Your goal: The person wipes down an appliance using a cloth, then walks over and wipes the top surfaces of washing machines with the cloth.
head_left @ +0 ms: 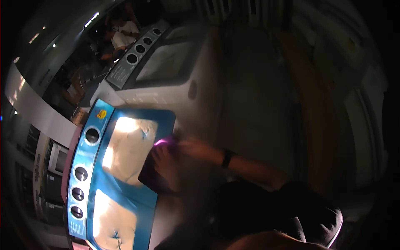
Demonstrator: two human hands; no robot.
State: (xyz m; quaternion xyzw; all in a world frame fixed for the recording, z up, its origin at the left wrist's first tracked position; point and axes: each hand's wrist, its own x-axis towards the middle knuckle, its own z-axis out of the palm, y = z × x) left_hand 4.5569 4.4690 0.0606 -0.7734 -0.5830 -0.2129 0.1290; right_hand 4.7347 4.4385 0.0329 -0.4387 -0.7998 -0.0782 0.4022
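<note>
Both hands (165,161) crowd the blue washer (117,186) edge (grip: can't tell), floor (255,98) alongside.

Support: we have a blue-topped machine (98,178), washer-like, glossy and strongly lit. Along its back edge, a raised control panel (86,154) with four black-centred knobs (92,135), yellow logo (101,114) near one corner. Two pale windows (130,154) side by side on the top, glare on both, star-shaped creases in each. On the front edge, about midway along, we note a dark purple piece (146,175) overlapping the top; material unclear to us.
</note>
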